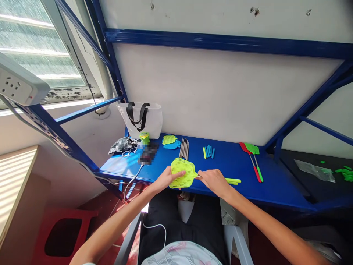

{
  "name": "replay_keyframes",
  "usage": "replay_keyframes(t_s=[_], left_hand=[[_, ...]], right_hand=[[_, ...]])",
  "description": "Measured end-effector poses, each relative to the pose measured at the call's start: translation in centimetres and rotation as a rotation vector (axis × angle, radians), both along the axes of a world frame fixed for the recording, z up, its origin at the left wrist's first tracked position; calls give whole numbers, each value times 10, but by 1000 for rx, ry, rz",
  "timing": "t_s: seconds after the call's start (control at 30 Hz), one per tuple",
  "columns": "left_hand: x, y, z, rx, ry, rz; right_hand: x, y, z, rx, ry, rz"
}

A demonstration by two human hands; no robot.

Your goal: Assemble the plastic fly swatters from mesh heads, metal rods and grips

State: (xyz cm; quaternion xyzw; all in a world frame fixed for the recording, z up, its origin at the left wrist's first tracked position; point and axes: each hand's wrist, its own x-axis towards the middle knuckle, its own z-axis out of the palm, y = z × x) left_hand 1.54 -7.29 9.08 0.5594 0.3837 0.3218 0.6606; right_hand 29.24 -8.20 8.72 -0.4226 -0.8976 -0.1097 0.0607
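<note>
My left hand (166,179) is closed on the perforated head of a yellow-green fly swatter (182,172), thumb lying across its mesh. My right hand (215,181) grips the metal shaft close to the neck. Two yellow-green handles (234,181) stick out past the right hand; how they meet the shaft is hidden. Beyond the swatter lie several metal rods (185,146). Loose yellow-green and blue swatter heads (169,140) rest left of the rods, and several short blue and yellow handles (209,151) lie to their right.
On the blue table (190,141), two assembled fly swatters (252,158) lie at right. Scissors (129,151), a green-lidded container (144,137), a blurred dark object and a white bag (143,117) occupy the left. A white cable (135,178) hangs over the front edge.
</note>
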Motion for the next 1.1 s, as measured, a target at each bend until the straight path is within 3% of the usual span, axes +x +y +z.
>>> replay_keyframes(t_s=[0.13,0.27,0.43,0.6,0.67,0.73,0.77,0.87,0.93,1.0,1.1], left_hand=[[-17,-22,5,45,68,18],[-35,-51,12,67,127,-151],[-39,-64,18,150,175,-139],[-32,-57,17,146,176,-130],[-43,-53,18,86,139,-125],[-73,-49,21,4,92,-26],[-94,-46,22,-30,68,88],[-158,-30,24,-40,66,489],[-182,-11,20,31,62,630],[-181,18,13,120,23,664],[-149,77,3,101,120,510]], right_hand=[[0,-28,7,15,111,168],[8,-41,13,202,19,341],[18,-25,25,338,0,455],[9,-1,21,336,-22,493],[26,13,23,314,0,492],[73,27,32,300,72,415],[105,32,37,290,109,347],[205,37,50,338,258,-96],[240,33,48,334,420,-308],[237,27,39,219,630,-386],[185,26,25,-19,1038,-372]])
